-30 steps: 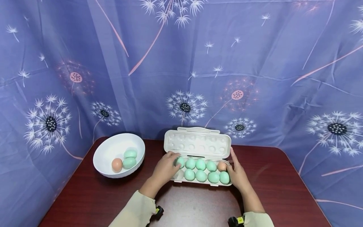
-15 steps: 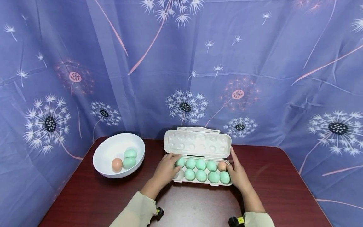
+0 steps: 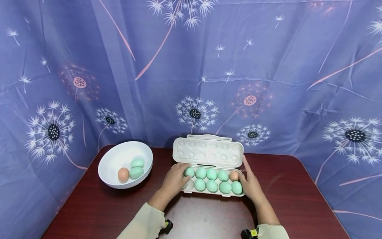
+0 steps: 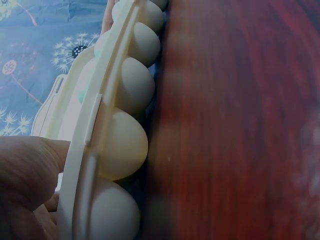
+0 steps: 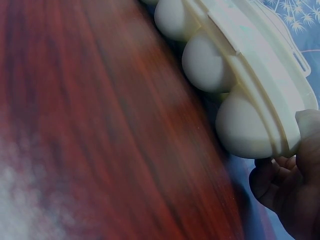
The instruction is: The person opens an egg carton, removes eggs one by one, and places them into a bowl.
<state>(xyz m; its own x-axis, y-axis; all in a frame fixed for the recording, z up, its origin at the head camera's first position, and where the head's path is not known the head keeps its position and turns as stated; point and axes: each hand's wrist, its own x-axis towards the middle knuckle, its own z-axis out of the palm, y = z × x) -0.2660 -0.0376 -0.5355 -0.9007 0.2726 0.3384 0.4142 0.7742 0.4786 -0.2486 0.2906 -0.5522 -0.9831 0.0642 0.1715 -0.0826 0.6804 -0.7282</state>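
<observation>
A white plastic egg carton [image 3: 209,165] sits on the table with its lid [image 3: 209,152] raised at the back. Several pale green eggs [image 3: 212,186] and one brown egg [image 3: 233,176] fill its cups; the front-left cup shows bare plastic. My left hand [image 3: 174,179] grips the carton's left end, thumb over the rim near a green egg. At the opposite end, my right hand [image 3: 251,184] holds the carton, its thumb on the rim. In the right wrist view, curled fingers [image 5: 272,182] of that hand reach beneath the edge. The rounded cup undersides [image 4: 122,145] face the left wrist camera.
A white bowl [image 3: 111,159] stands at the table's back left, with two green eggs [image 3: 136,167] and one brown egg [image 3: 123,174] inside. The dark red table [image 3: 298,199] extends to both sides. A blue dandelion-print curtain [image 3: 191,66] hangs right behind it.
</observation>
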